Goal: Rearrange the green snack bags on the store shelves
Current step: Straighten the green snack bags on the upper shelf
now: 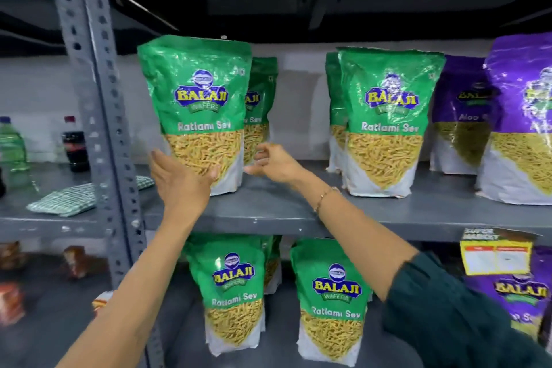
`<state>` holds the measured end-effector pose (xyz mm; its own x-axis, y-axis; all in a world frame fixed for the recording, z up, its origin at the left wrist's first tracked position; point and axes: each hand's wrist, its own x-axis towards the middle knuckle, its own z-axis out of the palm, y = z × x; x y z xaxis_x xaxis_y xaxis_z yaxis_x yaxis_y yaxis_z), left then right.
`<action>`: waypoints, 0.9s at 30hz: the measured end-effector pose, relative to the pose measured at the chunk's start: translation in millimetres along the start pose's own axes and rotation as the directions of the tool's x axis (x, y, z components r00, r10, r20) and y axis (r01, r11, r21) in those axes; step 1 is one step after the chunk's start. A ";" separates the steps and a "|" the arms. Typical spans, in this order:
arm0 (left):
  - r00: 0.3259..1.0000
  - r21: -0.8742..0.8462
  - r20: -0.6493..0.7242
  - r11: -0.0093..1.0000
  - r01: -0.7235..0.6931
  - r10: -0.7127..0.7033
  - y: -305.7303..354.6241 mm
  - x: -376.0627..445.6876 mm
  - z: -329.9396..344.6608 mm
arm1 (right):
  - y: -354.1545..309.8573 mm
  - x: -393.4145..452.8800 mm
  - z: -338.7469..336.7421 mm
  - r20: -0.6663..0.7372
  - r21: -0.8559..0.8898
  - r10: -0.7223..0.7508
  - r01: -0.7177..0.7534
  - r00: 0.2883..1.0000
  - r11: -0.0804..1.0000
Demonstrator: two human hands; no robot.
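Green snack bag (195,104) stands upright (glossy, yellow sev showing below).

The snack bags (194,110) are green above, white below, with yellow sev showing and a blue-and-yellow logo. Right of them stand purple bags (519,116); left of them, past the grey upright (98,116), lies a green-and-white checked cloth (68,199).

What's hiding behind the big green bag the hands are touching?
Another green bag of the same snack stands behind the front green bag on the shelf. Only its right edge peeks out. The rest is covered, so any more bags behind cannot be seen.
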<state>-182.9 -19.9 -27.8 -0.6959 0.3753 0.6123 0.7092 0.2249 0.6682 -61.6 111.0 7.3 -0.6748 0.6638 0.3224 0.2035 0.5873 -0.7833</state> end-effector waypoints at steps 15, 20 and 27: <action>0.881 -0.434 0.451 0.898 0.073 0.146 -21.9 46.8 -1.8 | -1.7 0.0 10.9 -0.227 0.224 0.099 -0.047 0.969 0.973; 0.829 -0.451 0.539 0.882 0.134 0.150 -20.9 53.4 6.2 | -0.1 -9.3 5.9 -0.285 0.200 0.132 -0.076 0.949 0.977; 0.799 -0.493 0.572 0.856 0.156 0.184 -31.1 52.5 15.0 | 1.3 -15.0 10.5 -0.331 0.134 0.156 -0.117 0.931 0.984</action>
<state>-239.7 6.3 -22.8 -0.3608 0.8559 0.3704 0.4431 -0.1921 0.8757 -58.6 97.0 -4.1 -0.3620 0.8624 0.3539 0.1845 0.4384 -0.8796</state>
